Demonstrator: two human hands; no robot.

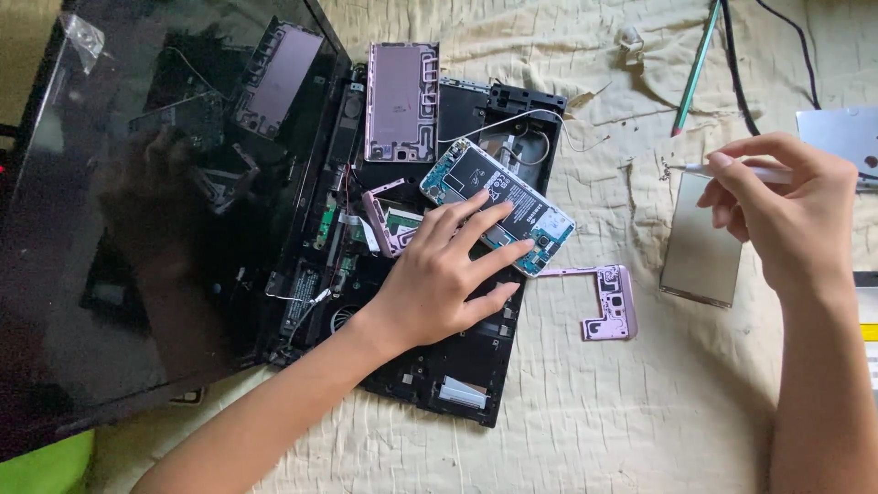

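Cream quilted cloth [567,402] spread as the working surface, crumpled toward its far edge. Left hand [439,274] flat, fingers [498,215] spread apart and pressing an opened phone [498,206], battery and circuit board exposed, atop a stripped black laptop base [457,366] near the cloth's middle. Right hand [791,215] near the right edge, fingers pinched together on a thin white tool [695,168], tip hovering above a grey rectangular panel [701,242]. Pink frame piece [608,302] just beside the phone; pink back cover [401,101] behind it; dark glossy laptop lid [137,210] filling the left side; green-handled tool [695,69] at the far edge. Probably best done with steady downward pressure on the phone, palm clear of loose wires, tool brought in low and slow.
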